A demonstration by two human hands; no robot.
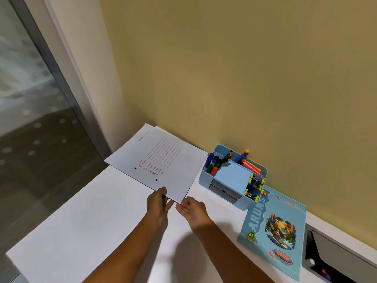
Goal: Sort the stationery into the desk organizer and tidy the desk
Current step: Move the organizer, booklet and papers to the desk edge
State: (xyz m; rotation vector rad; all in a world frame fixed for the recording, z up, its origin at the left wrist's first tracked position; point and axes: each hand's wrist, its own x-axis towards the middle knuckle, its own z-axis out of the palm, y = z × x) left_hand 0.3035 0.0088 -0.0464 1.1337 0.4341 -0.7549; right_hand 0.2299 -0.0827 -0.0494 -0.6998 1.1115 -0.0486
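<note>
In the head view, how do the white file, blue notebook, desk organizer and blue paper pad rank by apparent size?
1. white file and blue notebook: they look nearly alike, and the notebook lies nearer the camera, so they are left unranked.
2. desk organizer
3. blue paper pad, the smallest

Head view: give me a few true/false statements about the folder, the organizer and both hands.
1. The left hand grips the white folder at its near edge. True.
2. The right hand holds a marker. False: it is open and holds nothing.
3. The blue organizer is empty. False: pens and markers stand in it.
4. The blue notebook lies to the right of the organizer. True.
</note>
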